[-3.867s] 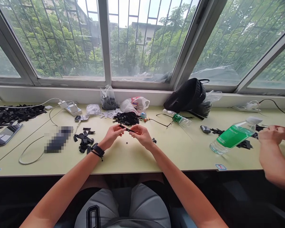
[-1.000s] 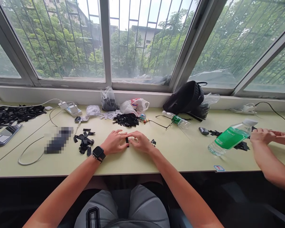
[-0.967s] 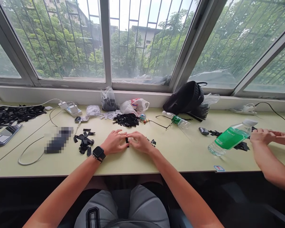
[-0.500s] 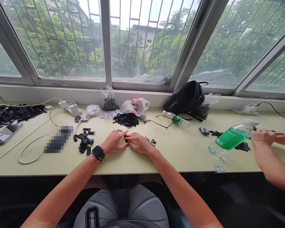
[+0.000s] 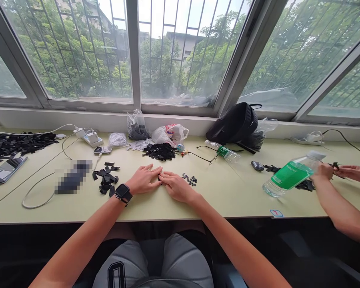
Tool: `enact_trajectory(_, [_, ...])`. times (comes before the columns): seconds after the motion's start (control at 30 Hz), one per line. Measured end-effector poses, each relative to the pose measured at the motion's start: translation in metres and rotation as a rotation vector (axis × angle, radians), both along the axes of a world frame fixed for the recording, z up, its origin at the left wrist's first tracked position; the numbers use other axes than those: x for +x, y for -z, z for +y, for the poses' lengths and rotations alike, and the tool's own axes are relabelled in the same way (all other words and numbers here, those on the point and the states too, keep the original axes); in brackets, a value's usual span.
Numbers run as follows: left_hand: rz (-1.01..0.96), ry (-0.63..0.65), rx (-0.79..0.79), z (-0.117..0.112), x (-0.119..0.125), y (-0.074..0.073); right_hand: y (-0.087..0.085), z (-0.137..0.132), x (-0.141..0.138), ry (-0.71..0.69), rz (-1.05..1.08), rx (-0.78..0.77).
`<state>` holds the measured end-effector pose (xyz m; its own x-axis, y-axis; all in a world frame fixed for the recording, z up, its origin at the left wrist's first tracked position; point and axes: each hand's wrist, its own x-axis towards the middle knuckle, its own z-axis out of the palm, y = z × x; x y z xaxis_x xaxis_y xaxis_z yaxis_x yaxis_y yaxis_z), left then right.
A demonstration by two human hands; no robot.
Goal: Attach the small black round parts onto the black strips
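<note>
My left hand [image 5: 144,179], with a dark watch [image 5: 124,192] on its wrist, is closed at the fingertips against my right hand [image 5: 177,185]. Between and under their fingers a bit of a small black strip [image 5: 160,183] shows at the tabletop; most of it is hidden. Just right of my right hand lie several small dark round pieces [image 5: 190,179]. Cut black strips [image 5: 107,179] are scattered to the left of my left hand. Beyond both hands sits a dense pile of black strips [image 5: 160,151].
Right of me stands a green-labelled bottle [image 5: 292,175], beside a co-worker's hands [image 5: 324,171] holding something black. Along the window are a black bag [image 5: 234,122], plastic bags [image 5: 169,135], a lying bottle [image 5: 226,153] and a power strip [image 5: 91,138]. A phone [image 5: 6,170] lies far left.
My fingers have flattened and drawn down over the black strip, so less of it shows. My right hand has shifted slightly lower. The co-worker's hands have moved apart.
</note>
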<state>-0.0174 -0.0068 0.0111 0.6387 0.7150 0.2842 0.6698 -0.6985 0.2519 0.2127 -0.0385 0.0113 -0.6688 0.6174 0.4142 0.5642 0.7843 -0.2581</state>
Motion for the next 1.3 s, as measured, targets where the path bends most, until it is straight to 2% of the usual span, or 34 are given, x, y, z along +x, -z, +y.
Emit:
enact_trajectory(0.13, [0.075,0.047,-0.041,0.003,-0.003,-0.001,0.004,-0.015,0.007,0.042,-0.058,-0.018])
enact_trajectory(0.27, [0.167,0.015,-0.085,0.003,-0.002,-0.005,0.004,-0.031,0.012,0.045,-0.118,-0.052])
enact_trajectory(0.4, [0.146,-0.007,-0.059,0.0,0.003,-0.006,0.001,-0.052,0.011,0.049,-0.114,-0.062])
enact_trajectory(0.5, [0.124,-0.002,-0.051,-0.001,0.004,-0.005,-0.006,-0.056,0.021,-0.004,-0.059,-0.088])
enact_trajectory(0.57, [0.119,0.005,-0.057,-0.001,0.003,-0.003,-0.016,-0.046,0.038,-0.011,0.036,-0.14])
enact_trajectory(0.67, [0.115,0.008,-0.073,0.001,0.002,0.0,-0.029,-0.019,0.075,0.219,0.193,-0.184])
enact_trajectory(0.73, [0.112,0.004,-0.088,0.003,0.002,0.001,-0.034,0.002,0.098,0.33,0.14,-0.235])
enact_trajectory(0.83, [0.102,0.0,-0.113,0.004,0.003,0.001,-0.033,0.024,0.119,0.403,0.082,-0.319])
enact_trajectory(1.07, [0.068,-0.048,-0.115,0.002,0.009,-0.001,-0.023,0.036,0.114,0.424,0.069,-0.397])
enact_trajectory(1.3, [0.059,-0.053,-0.109,0.003,0.008,0.003,-0.024,0.04,0.11,0.466,0.035,-0.461])
